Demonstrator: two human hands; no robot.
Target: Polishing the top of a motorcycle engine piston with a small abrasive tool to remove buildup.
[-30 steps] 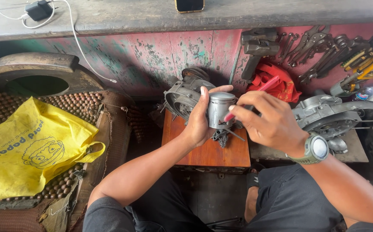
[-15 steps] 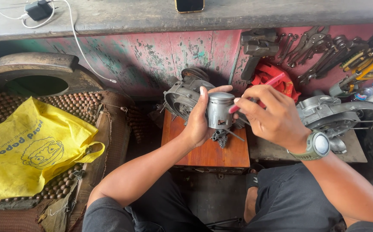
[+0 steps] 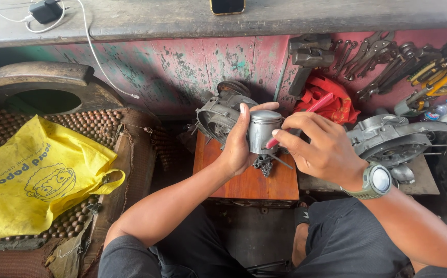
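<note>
My left hand grips a silver metal piston, held upright above a small wooden stool. My right hand, with a green watch on its wrist, holds a red-handled tool whose tip rests against the piston's side. Just behind the piston sits a grey engine casing.
A yellow plastic bag lies on a beaded seat cover at left. A red cloth, hanging spanners and a second engine part are at right. A phone and a charger rest on the shelf above.
The red-handled tool has shifted a little against the piston, and my right hand has moved slightly; the left hand keeps the piston in about the same place.
</note>
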